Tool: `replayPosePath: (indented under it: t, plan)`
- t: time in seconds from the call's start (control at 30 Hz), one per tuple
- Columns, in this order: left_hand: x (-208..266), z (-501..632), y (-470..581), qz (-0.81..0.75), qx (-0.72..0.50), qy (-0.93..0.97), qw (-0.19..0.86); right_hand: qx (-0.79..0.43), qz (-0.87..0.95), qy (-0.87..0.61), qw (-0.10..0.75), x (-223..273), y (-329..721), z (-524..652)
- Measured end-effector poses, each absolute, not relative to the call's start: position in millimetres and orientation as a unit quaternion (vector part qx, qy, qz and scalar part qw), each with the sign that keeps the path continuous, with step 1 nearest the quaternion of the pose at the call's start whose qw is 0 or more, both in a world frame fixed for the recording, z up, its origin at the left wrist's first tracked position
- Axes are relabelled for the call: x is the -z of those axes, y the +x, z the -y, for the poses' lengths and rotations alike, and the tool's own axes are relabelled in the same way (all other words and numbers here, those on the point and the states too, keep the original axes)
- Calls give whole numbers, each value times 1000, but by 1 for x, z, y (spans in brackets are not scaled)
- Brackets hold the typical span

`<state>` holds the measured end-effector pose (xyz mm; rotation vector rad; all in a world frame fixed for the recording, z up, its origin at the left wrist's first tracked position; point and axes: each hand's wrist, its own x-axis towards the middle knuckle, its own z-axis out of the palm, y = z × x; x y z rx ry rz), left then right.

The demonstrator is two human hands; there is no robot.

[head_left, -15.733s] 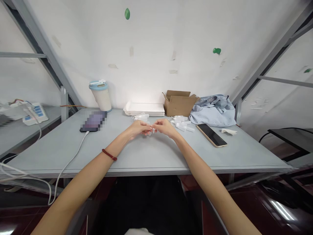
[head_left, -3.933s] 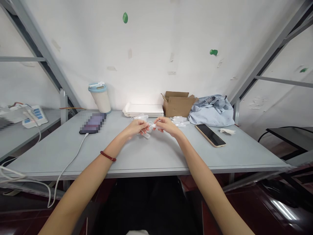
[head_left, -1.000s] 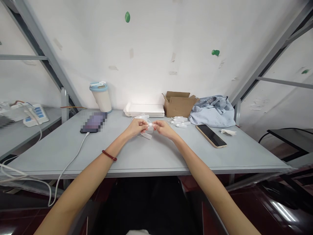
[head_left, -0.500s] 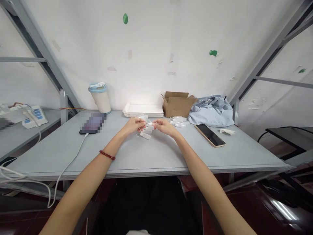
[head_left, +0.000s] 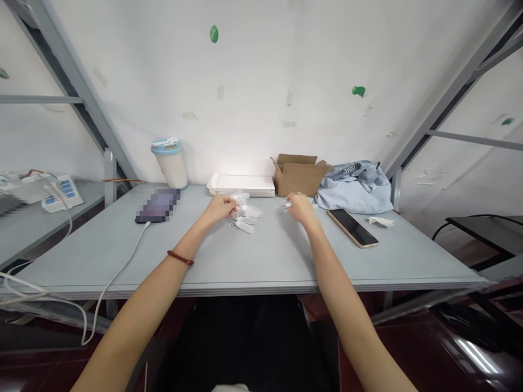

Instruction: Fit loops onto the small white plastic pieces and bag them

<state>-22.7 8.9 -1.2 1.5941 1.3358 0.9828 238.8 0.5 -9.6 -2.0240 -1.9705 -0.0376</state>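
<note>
Head view, looking down past my own lap, where dark cloth (head_left: 249, 340) shows below the front edge of the grey worktop (head_left: 265, 258). My forearms reach in from either side, a dark red beaded bracelet (head_left: 180, 258) on the left one. To my left a white cable (head_left: 116, 283) runs up over the edge to a phone (head_left: 157, 206) with a pixelated screen. Ahead of me, the fingers of my left hand (head_left: 219, 209) are pinched on the thin cords of some small whitish tags (head_left: 249, 211), which fan out to the right of my fingertips, near the worktop's middle. My right hand (head_left: 301, 207) is over a second pile of tags (head_left: 314, 205), fingers bent down; it covers most of them, and I cannot tell whether I have hold of any. Right of that hand lie a dark-screened phone (head_left: 352, 227) in a pale case and a crumpled bit of white paper (head_left: 381, 221). Farther back, a blue-lidded cup (head_left: 170, 169), a flat white stack (head_left: 243, 185), an open cardboard box (head_left: 300, 179) and bunched light-blue fabric (head_left: 355, 188) line the white wall (head_left: 253, 76).
</note>
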Motion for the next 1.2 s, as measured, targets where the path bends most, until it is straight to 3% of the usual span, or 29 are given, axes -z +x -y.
replayPosePath:
  t: [0.27,0.6,0.9,1.2]
  plan:
    - [9,-16,-26,-550,-397,628,381,-7,604,-786,133,16,269,-5]
    - [12,-15,-23,-551,-415,633,353,-127,658,-731,129,13,256,-13]
    - [8,-8,-17,-530,-423,641,360,-316,690,-589,279,-1,234,5]
    - [7,-1,-9,-476,-392,681,394,-380,664,-515,386,-7,221,13]
